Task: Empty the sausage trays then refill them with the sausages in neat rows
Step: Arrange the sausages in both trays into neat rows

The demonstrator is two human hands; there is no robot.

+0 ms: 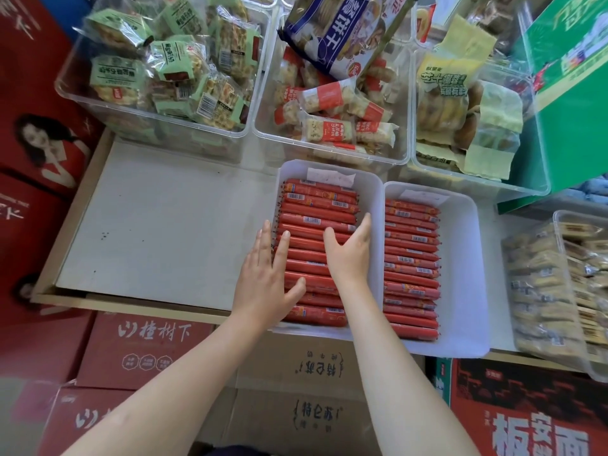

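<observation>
Two white trays stand side by side on the shelf. The left tray (373, 192) holds red sausages (317, 212) stacked crosswise in a neat row. The right tray (467, 258) holds a second row of red sausages (411, 255) against its left wall. My left hand (268, 278) lies flat with straight fingers on the left ends of the sausages in the left tray. My right hand (348, 251) rests flat on the right part of the same stack, its fingers along the tray's right wall. Neither hand holds anything.
Bare white shelf board (158, 232) lies left of the trays. Behind stand clear bins of green snack packs (171, 67), red snack bars (332, 113) and yellow bags (460, 103). A clear box of biscuits (552, 291) sits right. Red cartons (138, 350) stand below.
</observation>
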